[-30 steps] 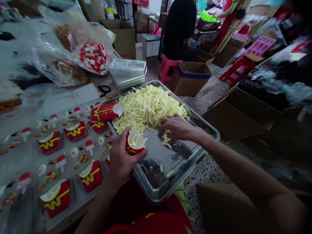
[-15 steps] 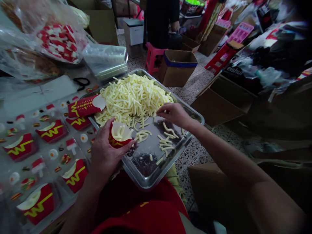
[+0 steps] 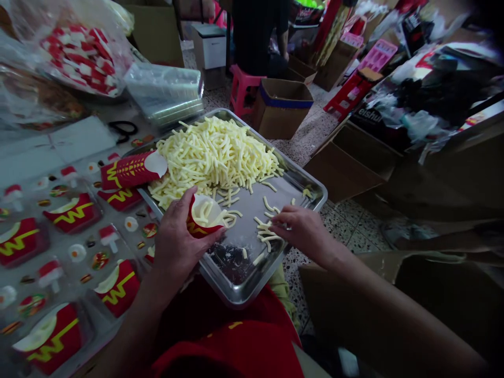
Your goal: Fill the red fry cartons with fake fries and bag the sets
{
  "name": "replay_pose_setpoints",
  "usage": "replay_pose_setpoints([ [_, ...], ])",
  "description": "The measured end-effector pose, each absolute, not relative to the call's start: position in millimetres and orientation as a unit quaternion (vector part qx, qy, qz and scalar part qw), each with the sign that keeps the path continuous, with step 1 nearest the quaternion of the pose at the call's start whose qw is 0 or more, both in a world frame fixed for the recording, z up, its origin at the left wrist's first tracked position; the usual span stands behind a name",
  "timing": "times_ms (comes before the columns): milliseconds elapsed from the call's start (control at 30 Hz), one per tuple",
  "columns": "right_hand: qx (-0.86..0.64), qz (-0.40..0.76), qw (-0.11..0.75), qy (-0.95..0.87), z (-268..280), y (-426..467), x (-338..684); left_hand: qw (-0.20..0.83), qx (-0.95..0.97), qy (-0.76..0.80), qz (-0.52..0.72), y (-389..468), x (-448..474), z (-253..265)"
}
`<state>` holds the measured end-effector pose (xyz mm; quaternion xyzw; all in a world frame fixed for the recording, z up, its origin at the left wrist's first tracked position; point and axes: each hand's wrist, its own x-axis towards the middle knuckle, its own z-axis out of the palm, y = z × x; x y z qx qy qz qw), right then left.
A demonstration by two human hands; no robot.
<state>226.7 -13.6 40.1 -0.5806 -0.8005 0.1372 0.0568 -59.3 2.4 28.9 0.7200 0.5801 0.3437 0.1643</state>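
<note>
My left hand (image 3: 179, 236) is wrapped round a small red fry carton (image 3: 193, 227) with a white inside, tilted over the near left part of the tray. A few pale yellow toy fries stick up in it. My right hand (image 3: 301, 231) is low over the tray's right side, fingertips drawn together at a small group of loose fries (image 3: 263, 229); whether a fry is between them I cannot make out. Behind both hands a big heap of fries (image 3: 216, 152) fills the far half of the metal tray (image 3: 236, 294).
Left of the tray, nested red cartons (image 3: 129, 170) lie on their side. Clear packs with filled cartons and tiny toy foods (image 3: 76, 212) cover the table. Further back are scissors (image 3: 123, 130), clear plastic trays (image 3: 165, 92) and a bag of red-and-white pieces (image 3: 81, 60). Cardboard boxes (image 3: 281, 113) stand on the floor.
My right hand has moved from the heap's edge toward me, to the loose fries on the tray's right. My left hand, still with the carton, has shifted slightly right.
</note>
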Motion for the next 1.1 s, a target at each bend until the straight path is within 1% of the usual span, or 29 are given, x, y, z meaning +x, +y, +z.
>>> replay_pose_setpoints([
  [100, -0.519, 0.168, 0.025, -0.838, 40, -16, 226, 0.163, 0.713, 0.585, 0.351, 1, -67, 30],
  [233, -0.494, 0.156, -0.012, -0.855, 37, -12, 226, 0.17, 0.728, 0.571, 0.34, -1, -61, 32],
  [333, -0.508, 0.163, -0.035, -0.845, 28, -6, 221, 0.184, 0.753, 0.558, 0.296, -6, -48, 32],
  [433, -0.541, 0.165, -0.045, -0.823, 16, -2, 214, 0.201, 0.779, 0.549, 0.225, -15, -30, 27],
  [500, -0.566, 0.155, -0.031, -0.809, 9, -2, 211, 0.21, 0.798, 0.538, 0.173, -21, -20, 21],
  [567, -0.591, 0.149, 0.004, -0.793, 6, -3, 211, 0.214, 0.814, 0.525, 0.125, -25, -14, 15],
  [700, -0.615, 0.191, 0.123, -0.755, 15, -7, 211, 0.197, 0.82, 0.531, 0.085, -29, -10, 9],
  [767, -0.61, 0.188, 0.16, -0.753, 24, -12, 207, 0.186, 0.82, 0.535, 0.086, -30, -9, 9],
  [800, -0.602, 0.175, 0.161, -0.762, 28, -15, 203, 0.186, 0.821, 0.532, 0.092, -31, -7, 9],
  [867, -0.577, 0.148, 0.126, -0.794, 34, -23, 191, 0.198, 0.822, 0.522, 0.114, -36, -2, 8],
  [933, -0.55, 0.15, 0.089, -0.817, 37, -33, 177, 0.224, 0.814, 0.514, 0.153, -44, 3, 5],
  [1000, -0.52, 0.199, 0.092, -0.825, 39, -45, 165, 0.262, 0.794, 0.51, 0.204, -53, 8, 0],
  [1100, -0.441, 0.296, 0.138, -0.836, 47, -58, 157, 0.313, 0.764, 0.493, 0.274, -66, 6, -7],
])
